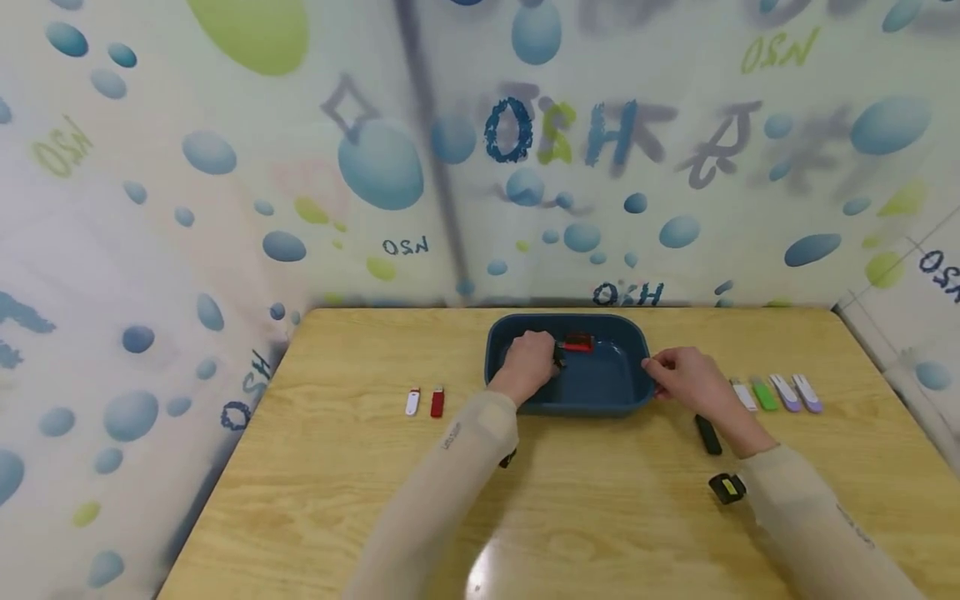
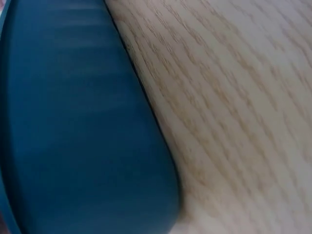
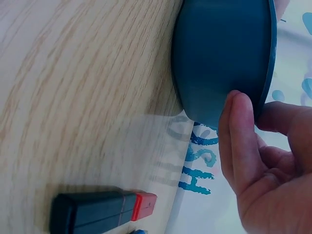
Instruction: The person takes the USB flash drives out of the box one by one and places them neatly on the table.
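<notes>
A dark blue plastic tray [image 1: 600, 408] stands on the wooden table. My left hand [image 1: 531, 360] reaches down inside its left half, back of the hand up and fingertips mostly hidden. A small black thing [image 1: 558, 358] is right at those fingers; I cannot tell whether they hold it. Beside it in the tray lies a red USB stick [image 1: 578, 342]. My right hand [image 1: 678, 377] pinches the tray's right rim between thumb and fingers. In the right wrist view its fingers [image 3: 242, 131] press the outer wall, with the thumb over the edge.
Left of the tray lie a white USB stick [image 1: 413, 402] and a red one [image 1: 437, 402]. Several more, including a green stick [image 1: 765, 395], form a row to the right. A black USB stick [image 1: 707, 435] lies under the right forearm. A patterned wall [image 1: 465, 208] borders the table's far edge.
</notes>
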`<state>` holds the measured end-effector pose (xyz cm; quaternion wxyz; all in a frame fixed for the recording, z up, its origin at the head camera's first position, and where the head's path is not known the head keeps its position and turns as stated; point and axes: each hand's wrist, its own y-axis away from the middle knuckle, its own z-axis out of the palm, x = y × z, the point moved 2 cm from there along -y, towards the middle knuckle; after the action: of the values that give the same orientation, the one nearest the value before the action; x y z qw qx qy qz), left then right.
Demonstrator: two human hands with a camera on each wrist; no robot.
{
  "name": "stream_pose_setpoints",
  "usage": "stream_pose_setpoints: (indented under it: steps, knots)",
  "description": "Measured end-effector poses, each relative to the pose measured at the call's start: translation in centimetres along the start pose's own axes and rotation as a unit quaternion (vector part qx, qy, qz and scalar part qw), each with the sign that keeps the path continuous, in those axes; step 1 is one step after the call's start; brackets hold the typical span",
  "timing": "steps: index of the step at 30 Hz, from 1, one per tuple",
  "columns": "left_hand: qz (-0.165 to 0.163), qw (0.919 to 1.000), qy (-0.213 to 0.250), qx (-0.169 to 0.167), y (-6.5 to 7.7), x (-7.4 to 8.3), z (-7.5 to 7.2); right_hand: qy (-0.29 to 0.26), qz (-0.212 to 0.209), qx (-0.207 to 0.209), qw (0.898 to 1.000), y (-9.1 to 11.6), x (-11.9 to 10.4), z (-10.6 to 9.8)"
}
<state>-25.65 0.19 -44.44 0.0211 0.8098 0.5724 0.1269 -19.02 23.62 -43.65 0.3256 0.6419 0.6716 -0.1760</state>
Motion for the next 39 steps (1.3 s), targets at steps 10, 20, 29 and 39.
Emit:
stream_pose_setpoints:
  steps: [10, 20, 29, 39]
  knots:
    - [-0.011, 0.996, 0.081, 0.035, 1.3, -2.1, -0.8, 0.0, -0.005, 0.009, 1.0, 0.1, -0.3, 0.1]
    - [0.01, 0.9852, 0.145, 0.091, 3.4, -4.0, -3.4, -0.001, -0.006, 0.01, 1.0, 0.3, -0.1, 0.1]
    - [-0.015, 0.9698, 0.205, 0.131, 6.3, -7.2, -5.5, -0.003, -0.013, 0.011, 1.0, 0.3, 0.1, 0.1]
    - [-0.07, 0.9604, 0.219, 0.158, 10.0, -12.4, -5.9, -0.009, -0.013, 0.01, 1.0, 0.4, 0.2, 0.2]
